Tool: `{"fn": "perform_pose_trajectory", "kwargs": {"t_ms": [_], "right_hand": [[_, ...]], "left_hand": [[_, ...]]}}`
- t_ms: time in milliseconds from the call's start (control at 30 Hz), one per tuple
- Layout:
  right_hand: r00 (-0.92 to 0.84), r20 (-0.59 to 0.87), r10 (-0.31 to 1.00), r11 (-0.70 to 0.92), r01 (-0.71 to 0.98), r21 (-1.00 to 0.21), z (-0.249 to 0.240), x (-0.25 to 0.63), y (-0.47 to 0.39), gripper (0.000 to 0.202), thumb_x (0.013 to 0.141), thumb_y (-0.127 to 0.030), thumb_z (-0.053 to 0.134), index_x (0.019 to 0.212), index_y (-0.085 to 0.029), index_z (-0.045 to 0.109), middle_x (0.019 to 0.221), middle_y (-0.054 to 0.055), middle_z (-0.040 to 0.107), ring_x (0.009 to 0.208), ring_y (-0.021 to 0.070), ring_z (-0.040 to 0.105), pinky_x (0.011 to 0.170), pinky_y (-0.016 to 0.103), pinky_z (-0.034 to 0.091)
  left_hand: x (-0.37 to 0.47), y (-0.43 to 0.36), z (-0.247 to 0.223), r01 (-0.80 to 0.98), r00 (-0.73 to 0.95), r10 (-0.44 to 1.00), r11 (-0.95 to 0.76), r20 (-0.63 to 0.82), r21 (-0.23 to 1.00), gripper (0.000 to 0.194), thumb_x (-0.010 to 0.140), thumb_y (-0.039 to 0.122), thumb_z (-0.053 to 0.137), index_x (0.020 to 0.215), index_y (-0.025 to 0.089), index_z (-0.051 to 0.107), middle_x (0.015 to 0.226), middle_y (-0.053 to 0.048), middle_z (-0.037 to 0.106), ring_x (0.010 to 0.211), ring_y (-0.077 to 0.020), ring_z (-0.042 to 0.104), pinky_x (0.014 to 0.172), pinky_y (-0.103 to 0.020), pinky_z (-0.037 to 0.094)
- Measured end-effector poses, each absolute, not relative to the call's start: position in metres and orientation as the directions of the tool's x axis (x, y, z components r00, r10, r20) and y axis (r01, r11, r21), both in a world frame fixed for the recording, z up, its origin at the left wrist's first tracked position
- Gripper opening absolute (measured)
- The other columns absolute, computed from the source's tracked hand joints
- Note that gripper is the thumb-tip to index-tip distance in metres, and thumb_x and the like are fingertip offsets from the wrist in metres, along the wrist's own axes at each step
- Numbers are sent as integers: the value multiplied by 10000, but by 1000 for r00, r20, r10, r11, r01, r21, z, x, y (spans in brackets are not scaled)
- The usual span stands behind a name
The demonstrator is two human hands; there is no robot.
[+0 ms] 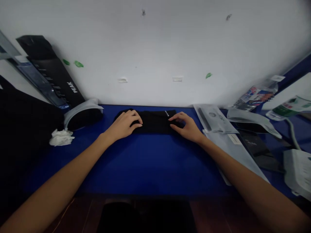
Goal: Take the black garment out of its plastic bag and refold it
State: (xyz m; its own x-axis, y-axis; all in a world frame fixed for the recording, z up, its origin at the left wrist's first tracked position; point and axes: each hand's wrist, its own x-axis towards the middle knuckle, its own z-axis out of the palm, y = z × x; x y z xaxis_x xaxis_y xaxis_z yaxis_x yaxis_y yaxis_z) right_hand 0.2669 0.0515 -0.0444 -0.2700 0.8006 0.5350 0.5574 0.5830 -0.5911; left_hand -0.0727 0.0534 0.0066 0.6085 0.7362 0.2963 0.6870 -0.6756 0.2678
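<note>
A folded black garment with small white lettering lies on the blue table close to the white wall. My left hand rests on its left end, fingers curled over the cloth. My right hand presses on its right end, fingertips on the fabric. Both hands lie flat on the garment rather than lifting it.
Clear plastic bags and flat black packets are stacked at the right, beside a white box. At the left lie a crumpled white tissue, a bagged black item, a black "PEAK" package and dark cloth.
</note>
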Motion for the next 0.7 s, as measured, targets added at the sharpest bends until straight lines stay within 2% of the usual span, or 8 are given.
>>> {"fn": "perform_pose_trajectory", "kwargs": {"t_ms": [100,233,333,433,500,567,633,700], "right_hand": [[-284,531,798,587,566,-580,-46,267,52,187,876,-281,736,1062,-285,757,1078,64,707,964,268,658,886,497,554],[-284,545,789,588,605,-536,-42,264,47,196,882,-254,691,1065,-288,752,1094,72,700,1001,284,663,922,515,548],[-300,533,791,574,668,-474,-36,259,40,207,920,-255,640,1088,-295,753,1211,85,712,1149,328,668,1034,587,498],[-356,489,796,577,693,-433,-30,255,34,278,985,-319,611,1228,-315,748,1433,84,692,1340,365,623,1134,641,435],[-415,445,794,591,697,-405,-30,254,32,390,1039,-389,580,1411,-343,686,1602,65,605,1485,363,540,1214,649,383],[-469,379,797,596,709,-376,-33,254,34,499,1089,-447,511,1580,-373,556,1729,36,467,1602,338,418,1293,649,304],[-495,315,810,584,729,-357,-39,255,37,548,1126,-466,419,1668,-388,438,1779,19,364,1656,305,321,1338,644,237],[-496,277,823,566,750,-342,-44,256,40,565,1141,-466,360,1700,-384,379,1790,15,323,1673,284,265,1357,631,206]], "left_hand": [[-72,53,6,694,599,747,-664,288,277,159,1061,285,618,1091,242,768,1197,-71,690,1117,-272,633,1050,-500,473],[-66,46,7,709,587,735,-669,339,223,193,1060,236,573,1063,226,765,1259,-92,702,1186,-297,623,1068,-535,487],[-57,37,7,698,579,713,-684,395,211,279,1089,224,500,1212,220,750,1398,-105,699,1321,-297,618,1133,-543,480],[-49,31,3,683,601,712,-693,363,230,400,1138,304,416,1424,218,682,1555,-104,643,1501,-280,539,1234,-516,431],[-46,29,-2,667,642,708,-705,295,240,490,1155,408,385,1557,213,587,1658,-100,553,1599,-263,437,1318,-496,341],[-45,29,-7,654,679,698,-716,228,244,591,1156,501,356,1655,206,468,1740,-100,434,1654,-248,340,1371,-477,238],[-46,30,-11,651,695,695,-718,185,249,652,1155,549,317,1706,206,376,1781,-96,345,1679,-235,275,1390,-461,172],[-48,32,-14,651,700,695,-716,165,253,678,1155,572,290,1730,214,321,1795,-88,306,1690,-225,237,1396,-454,134]]}}
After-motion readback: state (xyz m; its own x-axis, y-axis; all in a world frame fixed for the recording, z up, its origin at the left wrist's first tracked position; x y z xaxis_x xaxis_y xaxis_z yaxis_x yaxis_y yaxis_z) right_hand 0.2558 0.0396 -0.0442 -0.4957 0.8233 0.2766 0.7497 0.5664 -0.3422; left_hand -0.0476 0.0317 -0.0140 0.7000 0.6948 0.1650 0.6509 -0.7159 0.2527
